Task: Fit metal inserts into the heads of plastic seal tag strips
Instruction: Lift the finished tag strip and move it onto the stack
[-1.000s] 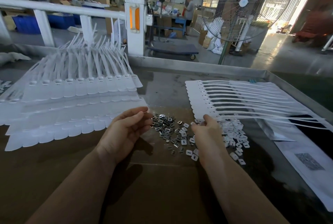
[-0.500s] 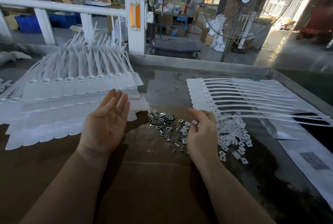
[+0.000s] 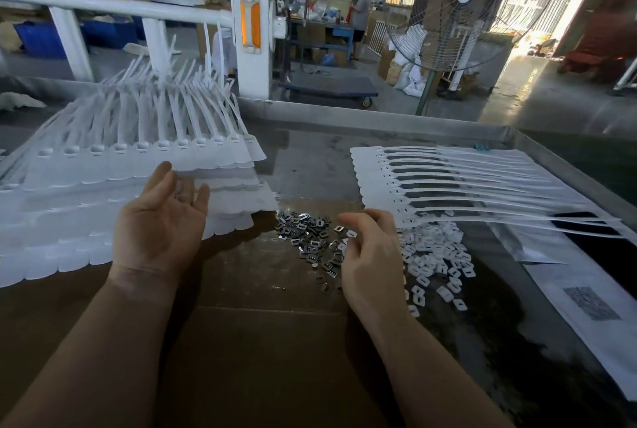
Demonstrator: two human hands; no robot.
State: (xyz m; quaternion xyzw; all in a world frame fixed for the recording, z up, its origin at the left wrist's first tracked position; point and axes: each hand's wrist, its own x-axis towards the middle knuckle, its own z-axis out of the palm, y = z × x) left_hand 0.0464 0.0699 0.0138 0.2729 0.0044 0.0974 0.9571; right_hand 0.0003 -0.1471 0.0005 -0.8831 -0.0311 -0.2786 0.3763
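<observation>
A standing fan [image 3: 462,7] behind a white post [image 3: 253,31].

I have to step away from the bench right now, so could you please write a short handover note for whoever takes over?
Left hand: open, palm up, holding nothing I can see, over the edge of the stacked strips.
Right hand: fingers curled over the metal inserts; whether it pinches one is unclear.
White plastic pieces are heaped just right of it; a flat sheet of strips lies beyond.
Done: cannot tell how many heads are fitted.
Left: probably pick an insert and seat it in a strip head.
</observation>
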